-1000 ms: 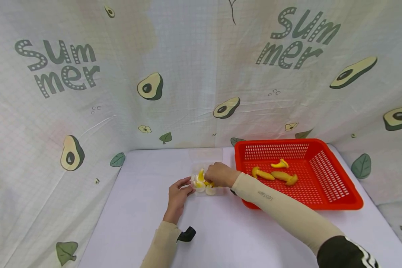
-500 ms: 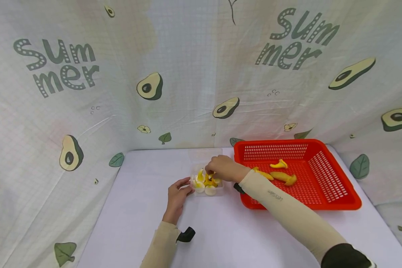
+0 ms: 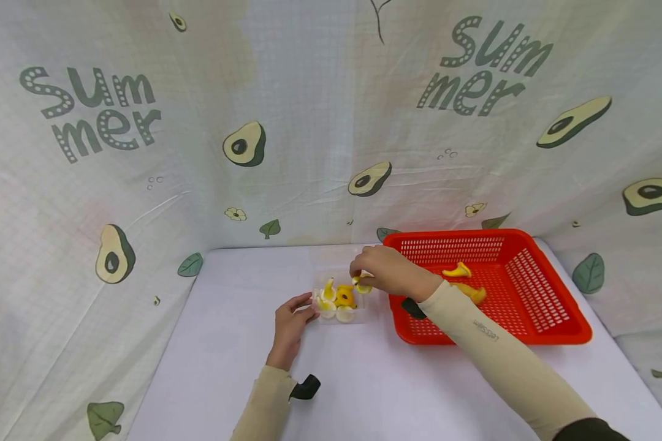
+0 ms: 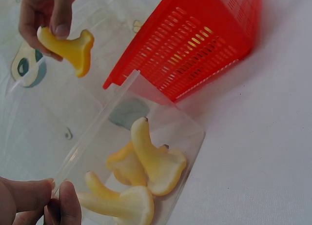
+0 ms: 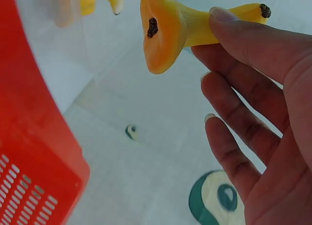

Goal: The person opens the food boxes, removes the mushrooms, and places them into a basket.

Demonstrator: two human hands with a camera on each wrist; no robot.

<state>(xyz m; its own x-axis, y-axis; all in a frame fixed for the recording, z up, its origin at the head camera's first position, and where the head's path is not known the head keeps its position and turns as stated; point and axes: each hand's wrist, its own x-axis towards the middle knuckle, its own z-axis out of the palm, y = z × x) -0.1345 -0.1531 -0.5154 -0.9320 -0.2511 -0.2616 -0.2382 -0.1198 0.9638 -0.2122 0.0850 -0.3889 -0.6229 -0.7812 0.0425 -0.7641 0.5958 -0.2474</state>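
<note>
My right hand (image 3: 391, 269) pinches a yellow mushroom (image 5: 163, 32) by its stem, thumb on one side and fingers on the other. In the left wrist view this mushroom (image 4: 73, 48) is raised above and beyond a clear plastic box (image 4: 90, 137). Its flared cap has a dark spot in the middle. My left hand (image 3: 291, 324) pinches the box's near wall between thumb and fingers (image 4: 69, 205). Inside the box lie several yellow-and-white mushrooms (image 4: 156, 166) with curved stems, partly overlapping each other.
A red perforated basket (image 3: 576, 324) stands right of the box, with yellow mushrooms (image 3: 459, 270) in it, some hidden behind my right forearm. A white cloth covers the table (image 3: 226, 294). Behind hangs a curtain (image 3: 309, 92) printed with avocados.
My right hand has lifted the mushroom out of the box and moved right toward the basket. The left hand has stayed at the box wall.
</note>
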